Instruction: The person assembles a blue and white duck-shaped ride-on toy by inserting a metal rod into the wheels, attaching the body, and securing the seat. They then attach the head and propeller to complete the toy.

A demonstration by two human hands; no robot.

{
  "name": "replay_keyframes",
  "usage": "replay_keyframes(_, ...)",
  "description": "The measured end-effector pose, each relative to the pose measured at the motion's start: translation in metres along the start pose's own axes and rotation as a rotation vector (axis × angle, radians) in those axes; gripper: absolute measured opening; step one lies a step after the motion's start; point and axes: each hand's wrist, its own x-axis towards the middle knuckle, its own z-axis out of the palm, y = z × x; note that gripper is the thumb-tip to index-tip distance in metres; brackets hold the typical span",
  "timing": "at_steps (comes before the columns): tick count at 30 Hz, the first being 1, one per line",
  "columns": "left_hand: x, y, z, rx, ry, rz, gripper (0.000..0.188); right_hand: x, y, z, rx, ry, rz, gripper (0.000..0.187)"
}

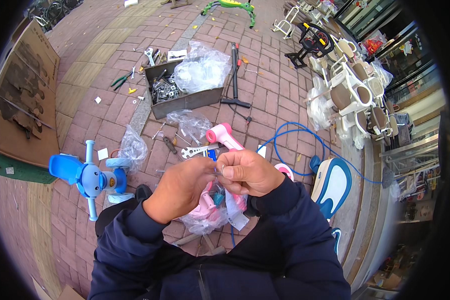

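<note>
My left hand and my right hand meet in front of me, fingertips pinched close together. Between them shows a small, thin metal piece, too small to name; most of it is hidden by the fingers. Just beyond the hands are a pink plastic arm-like part with a round end and a flat metal wrench. Below the hands, pink plastic parts lie in clear plastic wrap, next to a white paper strip.
A blue ride-on toy stands at left, near a cardboard box. Ahead are a metal toolbox, green-handled pliers and a black hand pump. A blue hose loops at right, by stacked white child seats.
</note>
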Motion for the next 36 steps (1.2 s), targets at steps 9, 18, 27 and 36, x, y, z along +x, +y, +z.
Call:
replay_keyframes(9,-0.002,0.0,0.0,-0.095,0.056,-0.131,0.012,0.009,0.007,0.005,-0.037,0.207,-0.248,0.018)
replay_keyframes(18,-0.001,-0.004,-0.003,-0.008,-0.027,-0.013,0.021,-0.005,-0.01,0.006,-0.535,0.247,-0.195,0.021)
replay_keyframes(27,-0.014,-0.005,0.008,-0.812,-0.045,-0.323,0.011,0.003,0.003,0.01,-0.188,0.042,-0.282,0.018)
replay_keyframes(36,-0.013,-0.004,0.01,-0.437,0.036,-0.277,0.012,-0.005,0.001,0.022,-0.596,0.26,-0.422,0.019)
